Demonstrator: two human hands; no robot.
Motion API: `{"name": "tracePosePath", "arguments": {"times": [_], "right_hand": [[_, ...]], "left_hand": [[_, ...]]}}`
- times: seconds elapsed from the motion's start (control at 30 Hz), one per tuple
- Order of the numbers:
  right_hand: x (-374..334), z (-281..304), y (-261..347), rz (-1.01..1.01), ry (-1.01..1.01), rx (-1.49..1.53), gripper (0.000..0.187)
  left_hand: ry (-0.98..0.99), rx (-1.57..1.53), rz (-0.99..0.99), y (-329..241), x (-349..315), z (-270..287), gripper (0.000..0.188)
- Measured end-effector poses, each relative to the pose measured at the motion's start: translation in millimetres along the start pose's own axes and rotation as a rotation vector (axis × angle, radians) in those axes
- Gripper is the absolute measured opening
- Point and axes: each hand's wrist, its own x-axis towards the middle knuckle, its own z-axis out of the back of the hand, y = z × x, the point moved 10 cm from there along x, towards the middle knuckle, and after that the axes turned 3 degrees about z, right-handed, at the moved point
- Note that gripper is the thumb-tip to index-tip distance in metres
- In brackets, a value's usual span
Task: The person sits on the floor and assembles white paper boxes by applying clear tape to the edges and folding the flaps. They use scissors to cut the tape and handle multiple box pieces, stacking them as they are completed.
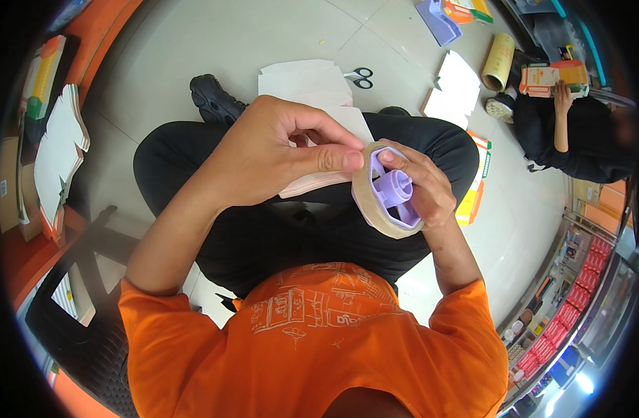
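Note:
My right hand [425,182] grips a roll of beige tape [364,195] fitted on a purple plastic hub, with the thumb over the upper rim and the fingers along the far right side. At the roll's upper left edge, the thumb and forefinger of my left hand [284,143] are pinched together on the tape; whether a loose end is between them is hard to see. Under both hands, a stack of flat white cardboard pieces [309,80] lies across my lap and reaches out beyond my knees.
Scissors [361,78] with black handles lie on the floor past the cardboard. Farther right are a purple tape dispenser [441,24], more cardboard [455,87] and a yellowish roll [498,61]. A seated person holds a printed carton [542,80]. Cardboard [58,160] stands at left beside a black chair [75,313].

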Motion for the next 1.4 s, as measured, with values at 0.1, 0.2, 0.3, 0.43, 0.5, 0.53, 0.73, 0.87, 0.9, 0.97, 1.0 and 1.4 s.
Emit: {"name": "tracePosePath", "arguments": {"times": [0.1, 0.2, 0.3, 0.43, 0.5, 0.53, 0.73, 0.87, 0.9, 0.97, 1.0, 1.4], "right_hand": [[-2, -1, -2, 0.001, 0.023, 0.012, 0.008], [-5, -1, -2, -0.01, 0.042, 0.101, 0.014], [-9, -5, 1, 0.038, 0.018, 0.142, 0.023], [-15, -15, 5, 0.063, -0.01, 0.095, 0.029], [-15, -18, 3, 0.033, -0.034, 0.126, 0.03], [-18, -17, 0, 0.017, -0.051, 0.136, 0.032], [-26, -20, -5, -0.028, -0.012, 0.109, 0.034], [-27, -18, -9, -0.066, -0.018, 0.117, 0.032], [-26, -18, -9, -0.063, -0.014, 0.108, 0.032], [-27, -18, -9, -0.053, -0.004, 0.096, 0.031], [-27, -18, -9, -0.055, -0.01, 0.099, 0.031], [-39, -29, 15, -0.091, 0.062, -0.01, 0.034]], "left_hand": [[-0.01, 0.041, -0.002, -5, -2, 1, 0.018], [-0.007, 0.082, -0.01, -6, -5, -2, 0.015], [-0.008, 0.163, -0.05, 0, -7, -3, 0.014], [0.051, 0.155, 0.055, 16, -6, -2, 0.015], [0.072, 0.092, 0.137, 29, -6, -2, 0.016], [0.085, 0.045, 0.159, 31, -6, 0, 0.016], [0.149, -0.029, 0.2, 41, 1, 6, 0.022], [0.178, -0.125, 0.258, 48, 4, 2, 0.026], [0.213, -0.155, 0.266, 52, 4, -2, 0.026], [0.196, -0.218, 0.199, 56, 5, -11, 0.027], [0.187, -0.249, 0.165, 55, 5, -13, 0.027], [0.084, 0.184, 0.268, 44, -11, 8, 0.02]]}}
